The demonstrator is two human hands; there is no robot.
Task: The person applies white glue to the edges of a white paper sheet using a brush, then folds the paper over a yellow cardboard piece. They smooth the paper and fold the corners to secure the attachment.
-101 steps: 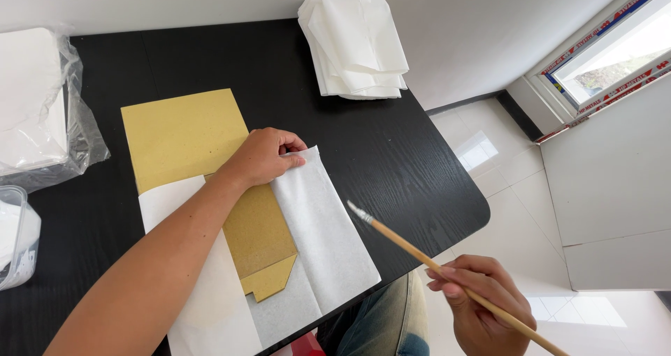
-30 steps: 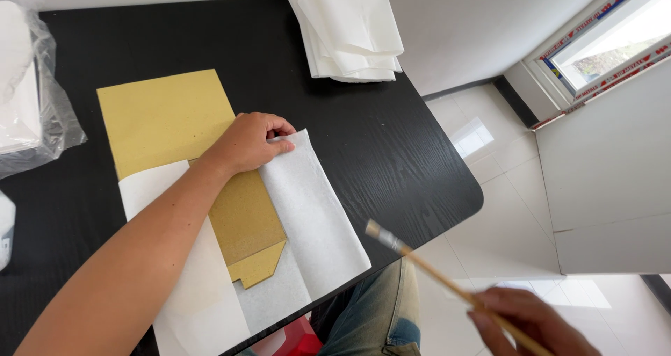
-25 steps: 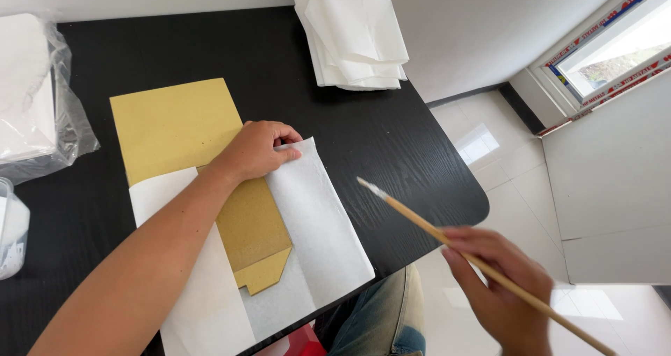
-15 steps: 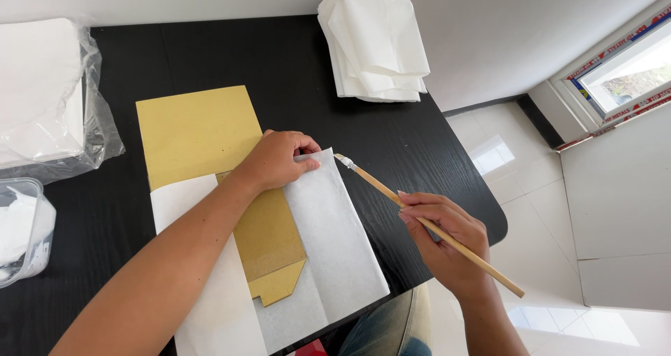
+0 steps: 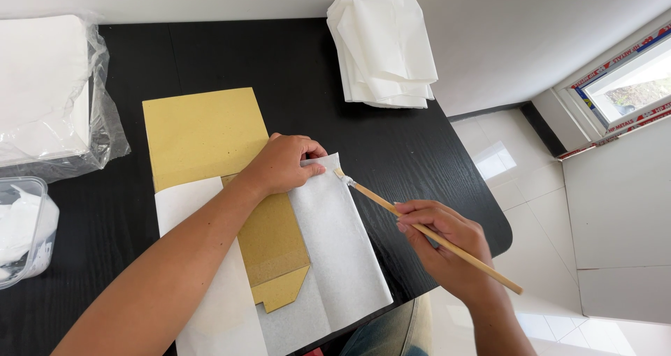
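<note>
Under the left hand (image 5: 283, 164) lies a sheet of white paper (image 5: 342, 251), folded around a gold card template (image 5: 276, 248) on the black tabletop (image 5: 293, 69); the fingers are curled and press down on the sheet's top corner, just beside the brush tip. The right hand (image 5: 444, 248) grips a thin wooden brush (image 5: 426, 231) pencil-fashion, fingers closed around the shaft partway along it, with the handle running back past the wrist. Its bristles touch the sheet's upper right corner, right next to the left fingertips. Judging by this, the step in hand is applying paste along the right edge of the paper while the other hand keeps it from shifting. A steady stroke down that edge, toward the near side of the tabletop, seems to be what the next move calls for, with the left hand holding firm so the thin sheet neither creeps nor wrinkles, and light pressure so the bristles stay on the margin. Beyond the left fingers a larger gold card (image 5: 199, 132) lies flat, partly under the sheet. Farther off, well apart from both hands, sit a stack of folded white pieces (image 5: 384, 45), a plastic-wrapped pack of white sheets (image 5: 49, 83) and a clear tub (image 5: 24, 230) at the left edge.
</note>
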